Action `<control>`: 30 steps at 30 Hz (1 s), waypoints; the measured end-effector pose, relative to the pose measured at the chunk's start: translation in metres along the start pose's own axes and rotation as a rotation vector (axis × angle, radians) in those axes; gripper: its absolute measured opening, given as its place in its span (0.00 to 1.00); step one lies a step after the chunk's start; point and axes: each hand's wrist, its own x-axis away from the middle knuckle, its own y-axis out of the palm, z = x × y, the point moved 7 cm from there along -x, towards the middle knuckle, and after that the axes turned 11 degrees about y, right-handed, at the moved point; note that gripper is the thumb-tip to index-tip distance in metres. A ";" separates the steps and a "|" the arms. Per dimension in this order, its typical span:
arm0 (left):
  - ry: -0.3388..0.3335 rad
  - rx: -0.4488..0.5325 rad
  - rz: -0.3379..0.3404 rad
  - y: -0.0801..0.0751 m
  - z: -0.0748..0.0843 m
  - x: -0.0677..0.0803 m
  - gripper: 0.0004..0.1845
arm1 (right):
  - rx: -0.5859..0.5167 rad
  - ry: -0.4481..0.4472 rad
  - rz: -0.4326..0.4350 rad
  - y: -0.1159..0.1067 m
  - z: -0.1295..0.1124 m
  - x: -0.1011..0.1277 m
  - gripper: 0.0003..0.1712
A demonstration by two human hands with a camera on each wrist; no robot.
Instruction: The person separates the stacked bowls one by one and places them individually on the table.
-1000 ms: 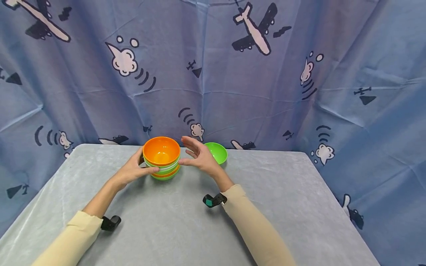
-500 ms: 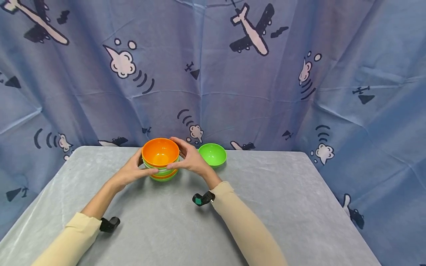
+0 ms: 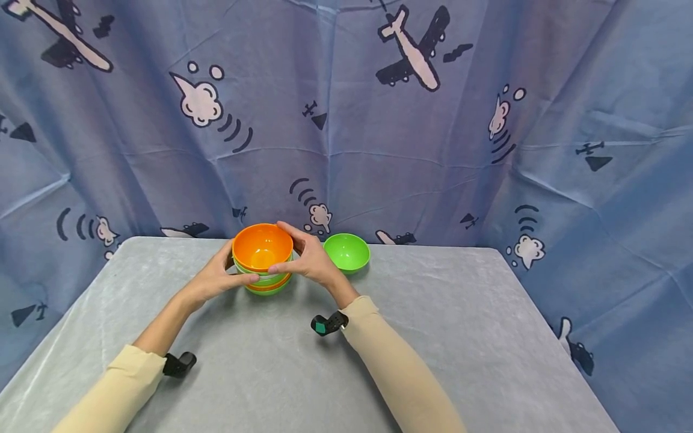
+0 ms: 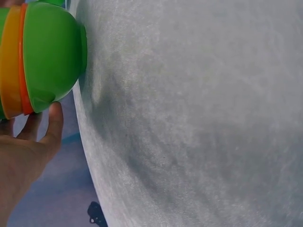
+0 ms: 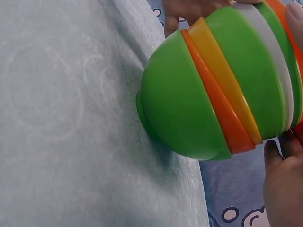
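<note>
Both hands, left (image 3: pixel 216 278) and right (image 3: pixel 308 260), are curled around the upright bowl stack (image 3: pixel 263 258), held equally near between them.

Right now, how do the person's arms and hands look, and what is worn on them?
Both arms wear long pale cream sleeves that end short of the wrists. The left hand and the right hand are bare: no gloves, and no rings that I can make out. A small black device sits at the left cuff; a similar black one with a teal patch sits at the right cuff.

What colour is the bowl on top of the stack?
Orange: the top bowl shows best in the head view.
</note>
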 end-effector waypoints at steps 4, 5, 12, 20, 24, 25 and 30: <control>0.010 0.002 -0.002 0.000 0.003 -0.001 0.52 | -0.004 -0.001 0.011 -0.002 -0.014 0.006 0.51; 0.012 0.002 -0.004 0.000 0.004 -0.001 0.52 | -0.004 -0.002 0.019 -0.003 -0.015 0.006 0.51; 0.012 0.007 -0.005 -0.001 0.001 0.000 0.52 | -0.049 -0.045 0.061 -0.010 -0.013 0.003 0.52; 0.036 -0.003 -0.025 0.002 0.005 -0.001 0.50 | -0.090 -0.087 0.101 -0.031 -0.023 0.015 0.51; 0.042 0.000 -0.035 0.003 0.006 -0.001 0.49 | -0.068 -0.084 0.112 -0.047 -0.023 0.026 0.51; 0.045 0.002 -0.034 0.004 0.006 -0.001 0.49 | -0.066 -0.085 0.110 -0.051 -0.022 0.029 0.51; 0.039 0.007 -0.031 0.003 0.005 0.000 0.50 | -0.065 -0.081 0.111 -0.072 -0.019 0.043 0.51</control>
